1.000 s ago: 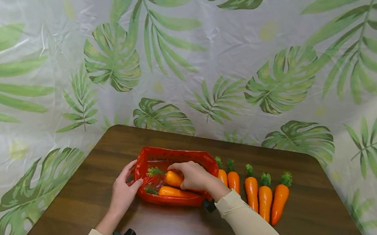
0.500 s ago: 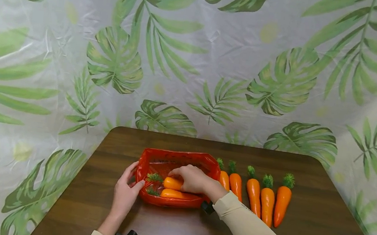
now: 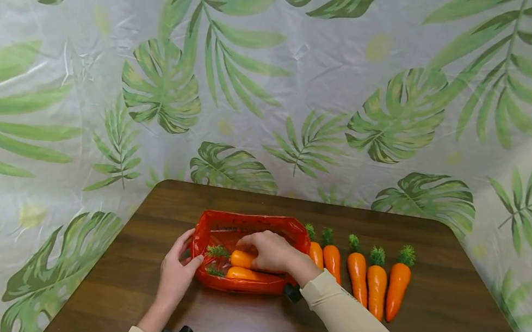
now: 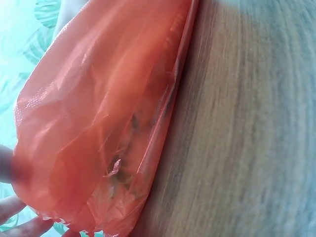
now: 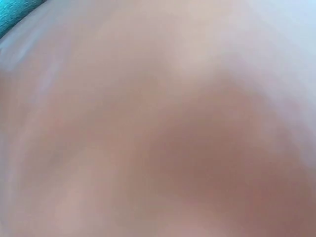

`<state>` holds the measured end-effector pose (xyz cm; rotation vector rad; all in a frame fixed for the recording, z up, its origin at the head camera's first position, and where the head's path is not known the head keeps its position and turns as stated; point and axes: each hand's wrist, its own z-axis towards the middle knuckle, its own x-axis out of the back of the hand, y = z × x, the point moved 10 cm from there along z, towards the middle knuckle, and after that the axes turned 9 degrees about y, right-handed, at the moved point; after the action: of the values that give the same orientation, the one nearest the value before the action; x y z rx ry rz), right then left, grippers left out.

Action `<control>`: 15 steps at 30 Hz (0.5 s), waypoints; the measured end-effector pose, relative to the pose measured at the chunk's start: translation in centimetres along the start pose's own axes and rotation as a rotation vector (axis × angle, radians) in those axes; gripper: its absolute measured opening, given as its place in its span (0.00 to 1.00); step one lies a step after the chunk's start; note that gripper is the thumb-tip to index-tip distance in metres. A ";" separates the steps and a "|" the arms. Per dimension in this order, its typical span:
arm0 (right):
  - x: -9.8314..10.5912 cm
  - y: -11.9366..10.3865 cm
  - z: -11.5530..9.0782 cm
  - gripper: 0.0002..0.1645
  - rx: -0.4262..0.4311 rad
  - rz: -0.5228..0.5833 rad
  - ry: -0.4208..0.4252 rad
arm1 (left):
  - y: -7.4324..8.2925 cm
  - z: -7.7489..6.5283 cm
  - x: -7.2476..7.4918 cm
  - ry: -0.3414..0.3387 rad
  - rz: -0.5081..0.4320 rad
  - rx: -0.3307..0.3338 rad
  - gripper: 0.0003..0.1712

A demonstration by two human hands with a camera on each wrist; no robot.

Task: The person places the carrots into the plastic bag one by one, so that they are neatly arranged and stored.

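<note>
A red plastic bag (image 3: 252, 222) lies on its side on the table, its mouth spread wide toward the head camera. My left hand (image 3: 176, 271) pinches the bag's left edge, thumb on the near side and fingers behind. In the left wrist view, fingertips (image 4: 32, 228) show at the bag's rim. Inside the bag, my right hand (image 3: 272, 251) grips an orange carrot (image 3: 239, 258) with a leafy green top pointing left. Parallel to it, nearer me, lies a second carrot (image 3: 241, 274). The right ends of both are hidden. Blurred skin fills the right wrist view.
Right of the bag several carrots lie in a row, green tops away from me, the rightmost carrot (image 3: 397, 290) farthest out. My right sleeve (image 3: 352, 318) covers the lower ends of some. The dark wooden table (image 3: 228, 320) backs onto a leaf-print curtain (image 3: 324, 85).
My right hand has lowered the carrot in the bag, and it now lies level alongside the other one. My left hand keeps its hold on the bag's edge. The view has shifted slightly.
</note>
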<state>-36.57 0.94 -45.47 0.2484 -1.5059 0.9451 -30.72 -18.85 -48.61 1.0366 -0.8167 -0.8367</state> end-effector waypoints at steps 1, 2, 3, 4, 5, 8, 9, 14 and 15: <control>0.1 0.0 0.0 0.31 -0.007 0.002 0.001 | 0.0 0.0 0.0 0.002 -0.001 -0.001 0.36; 0.3 0.0 0.0 0.31 -0.014 0.007 0.000 | -0.1 0.1 0.0 0.005 -0.001 -0.002 0.36; 0.4 0.0 0.0 0.31 -0.018 0.009 -0.001 | 0.0 0.1 0.0 0.008 -0.002 -0.010 0.36; 0.5 0.0 0.0 0.31 -0.019 0.011 -0.001 | 0.0 0.1 0.0 0.011 -0.004 -0.014 0.36; 0.6 -0.1 0.0 0.31 -0.020 0.012 -0.003 | 0.0 0.2 0.0 0.012 -0.003 -0.022 0.36; 1.2 -0.3 -0.1 0.31 -0.019 0.017 0.004 | 0.0 0.2 0.0 0.019 -0.001 -0.032 0.37; 1.5 -0.5 -0.2 0.32 -0.019 0.015 0.009 | 0.1 0.2 0.0 0.019 0.001 -0.034 0.36; 3.2 -1.1 -0.8 0.31 -0.038 0.026 0.045 | 0.1 0.1 0.1 0.011 0.002 -0.026 0.35; 3.6 -1.2 -1.0 0.31 -0.042 0.028 0.054 | 0.1 0.1 0.0 0.007 0.002 -0.027 0.35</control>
<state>-35.78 2.14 -41.87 0.1703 -1.4810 0.9348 -30.81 -18.91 -48.48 1.0140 -0.7986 -0.8395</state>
